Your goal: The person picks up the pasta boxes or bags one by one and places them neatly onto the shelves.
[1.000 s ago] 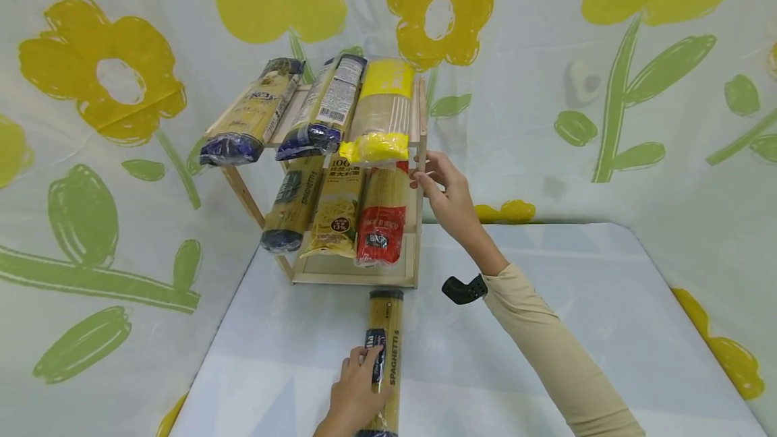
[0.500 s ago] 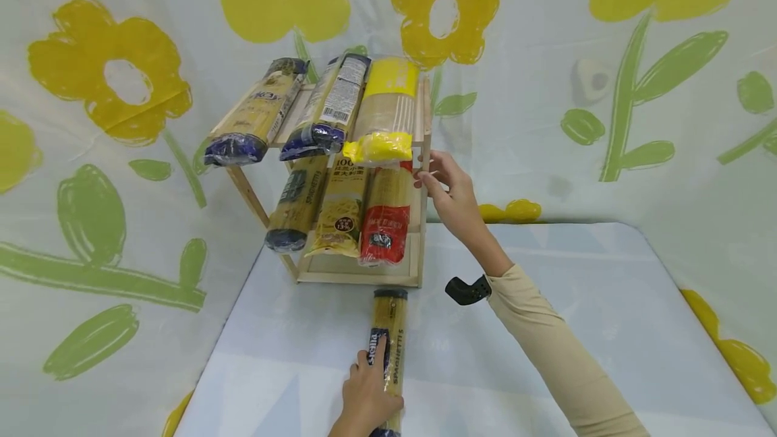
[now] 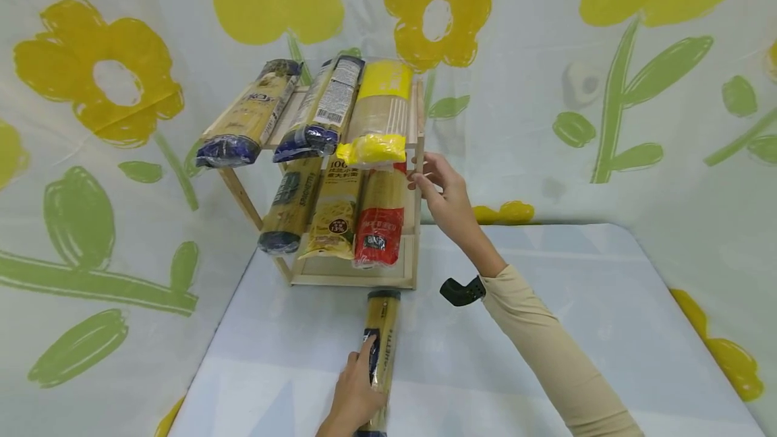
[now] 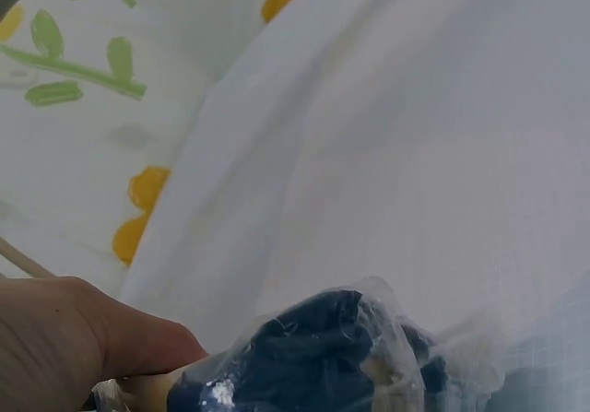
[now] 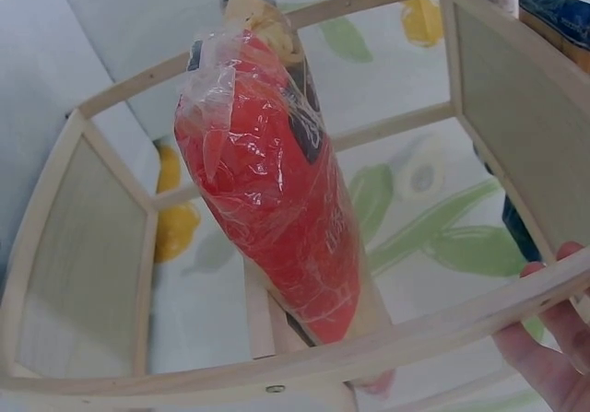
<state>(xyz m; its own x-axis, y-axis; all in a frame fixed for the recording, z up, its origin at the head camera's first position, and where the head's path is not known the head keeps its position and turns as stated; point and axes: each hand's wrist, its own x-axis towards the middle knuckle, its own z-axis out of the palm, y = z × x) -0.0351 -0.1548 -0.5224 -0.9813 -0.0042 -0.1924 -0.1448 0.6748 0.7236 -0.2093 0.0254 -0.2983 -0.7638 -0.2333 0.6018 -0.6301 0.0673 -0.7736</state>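
Observation:
My left hand (image 3: 355,390) grips a long spaghetti pack (image 3: 382,329) at the table's front, index finger stretched along its dark label. In the left wrist view, the pack's blue wrapped end (image 4: 295,361) shows beside the thumb. My right hand (image 3: 448,197) holds the right upright of a wooden two-tier rack (image 3: 417,241), fingertips behind the wood; the right wrist view shows its fingers (image 5: 562,329) against the bar. Closest to that hand, on the rack's lower tier, lies a red-ended pasta pack (image 3: 379,235). A yellow pasta pack (image 3: 379,110) lies above it.
Two blue-ended pasta packs, one left (image 3: 251,117) and one middle (image 3: 322,103), share the top tier. Below them lie a dark-ended spaghetti pack (image 3: 291,204) and a yellow-gold pasta pack (image 3: 334,211). The white table (image 3: 516,329) meets a flower-printed backdrop (image 3: 516,86).
My left index finger has straightened along the pack, and its printed lettering has turned toward the right edge. My right hand keeps its hold on the rack. The head view has shifted slightly.

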